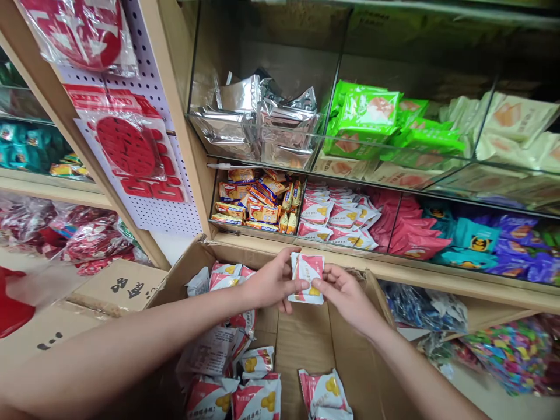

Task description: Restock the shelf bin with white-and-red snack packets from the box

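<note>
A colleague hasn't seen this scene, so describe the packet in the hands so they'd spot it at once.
Find the open cardboard box below the clear-fronted shelves. Over it, the left hand and right hand hold a small pink-and-white packet. Similar packets lie in the box and on the shelves; only this one is held.

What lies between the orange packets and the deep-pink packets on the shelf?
Stacked pink-and-white packets lie between the orange packets and the deep-pink packets, as the head view shows.
</note>
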{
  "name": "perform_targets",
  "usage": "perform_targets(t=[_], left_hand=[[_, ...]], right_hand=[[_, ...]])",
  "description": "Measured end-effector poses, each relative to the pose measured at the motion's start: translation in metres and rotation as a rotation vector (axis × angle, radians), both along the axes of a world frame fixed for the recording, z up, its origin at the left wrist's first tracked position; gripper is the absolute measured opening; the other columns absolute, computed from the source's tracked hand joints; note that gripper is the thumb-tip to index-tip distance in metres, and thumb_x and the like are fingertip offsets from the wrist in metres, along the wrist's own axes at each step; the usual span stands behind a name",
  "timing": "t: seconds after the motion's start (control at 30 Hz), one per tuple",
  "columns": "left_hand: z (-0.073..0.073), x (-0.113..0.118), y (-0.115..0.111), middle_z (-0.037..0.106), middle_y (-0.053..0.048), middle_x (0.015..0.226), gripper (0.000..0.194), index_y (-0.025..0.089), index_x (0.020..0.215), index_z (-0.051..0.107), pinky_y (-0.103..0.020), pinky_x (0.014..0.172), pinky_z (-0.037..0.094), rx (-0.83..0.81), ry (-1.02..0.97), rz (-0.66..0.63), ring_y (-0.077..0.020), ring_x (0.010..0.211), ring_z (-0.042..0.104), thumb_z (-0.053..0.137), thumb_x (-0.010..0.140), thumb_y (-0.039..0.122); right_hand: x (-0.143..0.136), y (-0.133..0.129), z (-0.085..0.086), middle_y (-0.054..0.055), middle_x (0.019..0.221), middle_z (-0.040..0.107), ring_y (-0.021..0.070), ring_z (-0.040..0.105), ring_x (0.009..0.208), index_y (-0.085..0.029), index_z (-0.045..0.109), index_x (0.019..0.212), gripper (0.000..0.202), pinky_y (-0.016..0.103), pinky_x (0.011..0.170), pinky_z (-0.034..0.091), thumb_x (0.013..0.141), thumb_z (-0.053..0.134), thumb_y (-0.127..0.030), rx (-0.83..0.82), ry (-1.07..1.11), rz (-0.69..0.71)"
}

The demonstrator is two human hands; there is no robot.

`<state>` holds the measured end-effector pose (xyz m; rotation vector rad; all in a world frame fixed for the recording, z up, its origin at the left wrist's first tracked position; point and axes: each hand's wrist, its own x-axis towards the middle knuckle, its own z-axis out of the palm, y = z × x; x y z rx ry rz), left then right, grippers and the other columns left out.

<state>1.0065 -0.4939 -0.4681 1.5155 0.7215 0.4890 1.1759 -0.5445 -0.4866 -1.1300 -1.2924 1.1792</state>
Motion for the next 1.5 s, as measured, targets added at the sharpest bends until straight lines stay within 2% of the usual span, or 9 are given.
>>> perform_targets(t=[0.2, 0.43, 0.63, 0.7, 0.87, 1.0, 1.17, 1.33, 1.5], left_hand=[[-0.006, -0.001, -0.003, 0.053, -0.003, 0.089, 0.050, 0.026, 0.122, 0.028, -0.014, 0.034, 0.039, 0.076, 0.031, -0.058, -0.0046, 0.040, 0.054, 0.047, 0.079, 0.041], [-0.017, 0.003, -0.002, 0.049, 0.001, 0.081, 0.034, 0.018, 0.108, 0.041, -0.015, 0.040, 0.038, 0.059, 0.118, -0.103, -0.0029, 0.044, 0.049, 0.050, 0.077, 0.027], [-0.025, -0.007, -0.003, 0.057, -0.002, 0.081, 0.032, 0.015, 0.106, 0.048, -0.020, 0.055, 0.043, 0.233, 0.278, -0.258, -0.0086, 0.060, 0.054, 0.051, 0.074, 0.019], [-0.027, -0.011, -0.005, 0.061, -0.005, 0.083, 0.032, 0.015, 0.105, 0.053, -0.021, 0.058, 0.043, 0.339, 0.385, -0.396, -0.0116, 0.066, 0.056, 0.052, 0.073, 0.020], [-0.033, -0.014, -0.018, 0.065, -0.007, 0.081, 0.038, 0.016, 0.103, 0.059, -0.025, 0.056, 0.042, 0.584, 0.646, -0.787, -0.0200, 0.070, 0.059, 0.060, 0.066, 0.026], [-0.044, -0.013, -0.024, 0.061, -0.017, 0.094, 0.048, 0.012, 0.103, 0.061, -0.029, 0.053, 0.040, 0.802, 0.774, -0.817, -0.0272, 0.075, 0.058, 0.065, 0.059, 0.031], [-0.065, -0.013, -0.022, 0.059, -0.001, 0.056, 0.016, 0.018, 0.071, 0.066, -0.025, 0.050, 0.035, 0.779, 0.719, -0.945, -0.0202, 0.064, 0.055, 0.068, 0.055, 0.019], [-0.050, -0.018, -0.019, 0.044, 0.005, 0.045, 0.012, 0.017, 0.054, 0.056, -0.022, 0.048, 0.031, 0.709, 0.617, -0.822, -0.0130, 0.051, 0.044, 0.067, 0.053, 0.012], [-0.002, -0.017, 0.001, 0.046, 0.005, 0.055, 0.006, 0.016, 0.068, 0.051, -0.019, 0.048, 0.032, 0.390, 0.348, -0.313, -0.0076, 0.049, 0.041, 0.050, 0.071, 0.021]], right_hand=[[0.042, 0.043, 0.055, 0.004, 0.097, 0.062, 0.0178, 0.058, 0.083, -0.022, 0.055, 0.103, 0.026, 0.032, 0.075, 0.045, 0.078, 0.052, -0.031, 0.442, -0.355, -0.361], [0.043, 0.115, 0.087, 0.011, 0.102, 0.062, 0.0233, 0.056, 0.094, -0.015, 0.059, 0.103, 0.028, 0.035, 0.083, 0.041, 0.076, 0.051, -0.015, 0.546, -1.132, -0.203], [0.038, 0.124, 0.081, 0.010, 0.085, 0.058, 0.0213, 0.054, 0.082, -0.013, 0.058, 0.086, 0.014, 0.031, 0.073, 0.043, 0.073, 0.056, -0.014, 0.691, -1.301, -0.252], [0.042, 0.123, 0.075, 0.008, 0.078, 0.056, 0.0203, 0.052, 0.077, -0.016, 0.056, 0.076, 0.002, 0.030, 0.070, 0.042, 0.075, 0.054, -0.016, 0.790, -1.290, -0.250], [0.048, 0.122, 0.061, 0.005, 0.071, 0.058, 0.0203, 0.049, 0.075, -0.019, 0.051, 0.068, 0.013, 0.033, 0.072, 0.039, 0.080, 0.049, -0.020, 0.947, -1.327, -0.259], [0.048, 0.118, 0.056, 0.007, 0.079, 0.059, 0.0210, 0.049, 0.079, -0.017, 0.054, 0.075, 0.009, 0.034, 0.075, 0.039, 0.080, 0.050, -0.023, 0.923, -1.361, -0.291], [0.051, 0.111, 0.051, 0.011, 0.096, 0.056, 0.0233, 0.046, 0.093, -0.015, 0.057, 0.088, 0.015, 0.037, 0.082, 0.039, 0.079, 0.052, -0.026, 0.951, -1.240, -0.402], [0.041, 0.084, 0.051, 0.011, 0.100, 0.053, 0.0237, 0.046, 0.099, -0.017, 0.057, 0.083, 0.012, 0.040, 0.086, 0.036, 0.079, 0.051, -0.026, 0.975, -1.050, -0.505], [0.010, 0.030, 0.042, 0.007, 0.095, 0.056, 0.0181, 0.054, 0.087, -0.020, 0.055, 0.089, 0.015, 0.031, 0.071, 0.045, 0.080, 0.050, -0.030, 0.656, -0.781, -0.246]])
